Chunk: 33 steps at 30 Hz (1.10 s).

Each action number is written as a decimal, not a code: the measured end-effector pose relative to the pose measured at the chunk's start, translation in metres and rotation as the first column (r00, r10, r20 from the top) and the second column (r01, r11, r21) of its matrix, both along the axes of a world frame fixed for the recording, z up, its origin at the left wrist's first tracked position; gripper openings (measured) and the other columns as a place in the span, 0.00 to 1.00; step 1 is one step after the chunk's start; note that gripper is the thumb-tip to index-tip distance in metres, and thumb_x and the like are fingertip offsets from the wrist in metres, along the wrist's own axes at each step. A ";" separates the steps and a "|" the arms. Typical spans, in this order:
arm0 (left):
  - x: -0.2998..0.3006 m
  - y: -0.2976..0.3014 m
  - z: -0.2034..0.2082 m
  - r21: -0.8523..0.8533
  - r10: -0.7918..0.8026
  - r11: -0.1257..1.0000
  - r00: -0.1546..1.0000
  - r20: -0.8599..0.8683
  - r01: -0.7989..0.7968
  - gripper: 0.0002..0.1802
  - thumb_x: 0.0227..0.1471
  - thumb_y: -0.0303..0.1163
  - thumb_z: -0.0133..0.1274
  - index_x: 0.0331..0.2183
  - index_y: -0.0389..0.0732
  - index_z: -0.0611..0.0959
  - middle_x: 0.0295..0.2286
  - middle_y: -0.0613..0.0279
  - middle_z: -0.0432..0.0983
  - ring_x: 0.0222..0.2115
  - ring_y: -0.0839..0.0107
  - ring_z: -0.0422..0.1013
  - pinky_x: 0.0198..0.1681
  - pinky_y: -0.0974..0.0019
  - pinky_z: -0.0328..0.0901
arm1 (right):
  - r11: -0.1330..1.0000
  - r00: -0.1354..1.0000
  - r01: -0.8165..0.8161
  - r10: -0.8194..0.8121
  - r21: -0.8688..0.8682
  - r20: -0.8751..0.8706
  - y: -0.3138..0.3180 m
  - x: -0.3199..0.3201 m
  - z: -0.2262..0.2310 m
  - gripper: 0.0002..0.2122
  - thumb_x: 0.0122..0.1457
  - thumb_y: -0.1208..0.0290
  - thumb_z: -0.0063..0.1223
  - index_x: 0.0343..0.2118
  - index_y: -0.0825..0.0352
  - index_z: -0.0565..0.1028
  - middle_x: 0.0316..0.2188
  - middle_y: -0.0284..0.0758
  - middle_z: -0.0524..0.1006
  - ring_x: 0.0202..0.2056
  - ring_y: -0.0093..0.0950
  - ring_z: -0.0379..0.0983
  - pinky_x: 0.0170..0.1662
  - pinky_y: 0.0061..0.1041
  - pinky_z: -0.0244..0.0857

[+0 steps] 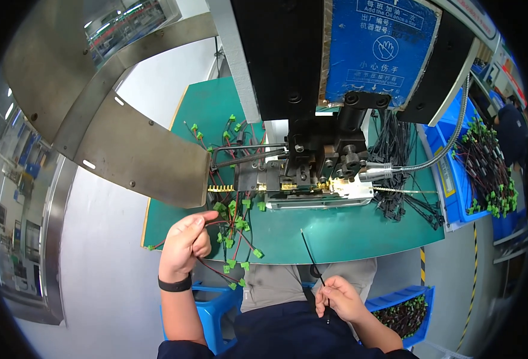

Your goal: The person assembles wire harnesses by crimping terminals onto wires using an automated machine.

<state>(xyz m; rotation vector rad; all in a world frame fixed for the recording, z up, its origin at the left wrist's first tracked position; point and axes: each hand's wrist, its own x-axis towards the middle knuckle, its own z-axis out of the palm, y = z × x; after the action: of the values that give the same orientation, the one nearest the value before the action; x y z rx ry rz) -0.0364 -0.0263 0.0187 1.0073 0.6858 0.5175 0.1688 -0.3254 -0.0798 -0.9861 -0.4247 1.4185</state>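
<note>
My left hand (186,242), with a black band at its wrist, is closed at the table's front left. Its curled fingers hold a thin dark-red and black wire (217,223); where the wire runs inside the fist is hidden. Just right of it lie several wires with green connectors (240,224). My right hand (339,299) is over my lap, in front of the table edge. Between thumb and fingers it pinches a thin black cable (309,252), whose stripped tip slants up over the green table top (288,230). A crimping machine (318,158) stands beyond both hands.
A brass terminal strip (221,188) feeds in past a curved metal guide (144,149). Black cables (389,161) lie right of the machine. Blue bins (449,179) of green-ended wires stand at the right, another blue bin (424,326) lower down. A blue stool (213,317) is below the table.
</note>
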 end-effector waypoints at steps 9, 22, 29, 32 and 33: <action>-0.011 -0.058 0.020 0.299 -0.007 0.954 0.999 0.032 -0.002 0.23 0.54 0.17 0.48 0.52 0.37 0.64 0.35 0.48 0.77 0.32 0.67 0.73 0.39 0.64 0.68 | 0.994 0.991 0.094 -0.087 0.060 -0.105 0.003 0.005 0.015 0.05 0.64 0.78 0.38 0.41 0.68 0.66 0.22 0.33 0.66 0.18 0.16 0.54 0.21 0.18 0.51; 0.060 -0.138 -0.006 0.511 -0.303 0.774 0.928 -0.217 0.373 0.15 0.55 0.17 0.47 0.40 0.37 0.60 0.36 0.50 0.75 0.39 0.71 0.73 0.41 0.72 0.66 | 0.983 0.986 0.144 -0.152 0.114 0.065 0.060 0.007 0.081 0.10 0.63 0.73 0.46 0.45 0.72 0.70 0.29 0.30 0.73 0.29 0.15 0.68 0.31 0.15 0.64; 0.079 -0.134 -0.007 0.726 -0.244 0.562 0.918 -0.312 0.396 0.14 0.54 0.24 0.53 0.38 0.34 0.64 0.28 0.51 0.75 0.32 0.61 0.78 0.31 0.67 0.69 | 0.994 0.978 0.103 -0.095 -0.032 0.184 0.060 0.023 0.078 0.10 0.60 0.69 0.54 0.39 0.71 0.74 0.27 0.30 0.76 0.27 0.13 0.69 0.29 0.13 0.64; 0.077 -0.136 -0.016 0.723 -0.197 0.600 0.940 -0.280 0.342 0.13 0.55 0.24 0.52 0.38 0.35 0.64 0.30 0.50 0.76 0.32 0.64 0.78 0.32 0.67 0.70 | 0.996 0.998 0.050 -0.047 -0.076 0.038 0.057 0.029 0.074 0.09 0.59 0.69 0.55 0.36 0.70 0.74 0.25 0.29 0.75 0.20 0.10 0.62 0.20 0.10 0.54; 0.076 -0.138 -0.019 0.722 -0.203 0.599 0.938 -0.280 0.345 0.13 0.55 0.24 0.52 0.38 0.35 0.64 0.30 0.50 0.76 0.32 0.64 0.78 0.32 0.67 0.70 | 0.994 0.995 0.088 -0.085 -0.068 0.045 0.058 0.029 0.073 0.08 0.59 0.69 0.55 0.36 0.69 0.74 0.23 0.27 0.74 0.18 0.09 0.59 0.18 0.11 0.49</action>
<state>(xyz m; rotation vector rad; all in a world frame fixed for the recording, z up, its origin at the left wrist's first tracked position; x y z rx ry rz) 0.0397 -0.1638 -0.0004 1.9626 0.4255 0.4481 0.1975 -0.2675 -0.0065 -1.0796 -0.3614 1.3441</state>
